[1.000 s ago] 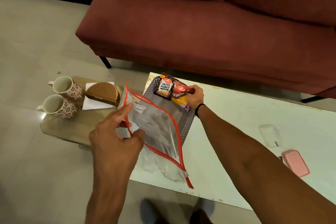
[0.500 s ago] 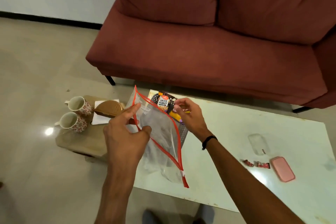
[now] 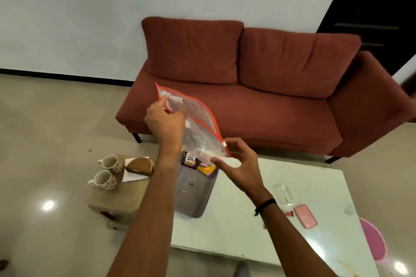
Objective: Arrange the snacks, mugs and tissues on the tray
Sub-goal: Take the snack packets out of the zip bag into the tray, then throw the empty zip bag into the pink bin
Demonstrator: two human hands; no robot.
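My left hand (image 3: 165, 121) pinches the top of a clear zip bag (image 3: 198, 119) with red edges and holds it up in front of the sofa. My right hand (image 3: 238, 161) is spread open just under the bag's lower corner, and the fingers look apart around it. Below the bag, a grey perforated tray (image 3: 193, 198) lies on the white table (image 3: 258, 227). Two snack packets (image 3: 190, 159) (image 3: 206, 167) rest at the tray's far end. Two floral mugs (image 3: 111, 162) (image 3: 103, 180) and a brown tissue holder (image 3: 140, 165) stand on a low wooden stool (image 3: 117, 198) to the left.
A red sofa (image 3: 270, 108) runs behind the table. On the table's right part lie a clear case (image 3: 282, 193), a pink case (image 3: 305, 216) and small red wrappers (image 3: 289, 213). A pink stool (image 3: 373, 240) stands at the right edge.
My left hand has lifted the bag higher. My right hand left the snack packets on the tray and came up to the bag's lower corner. The view tilted upward.
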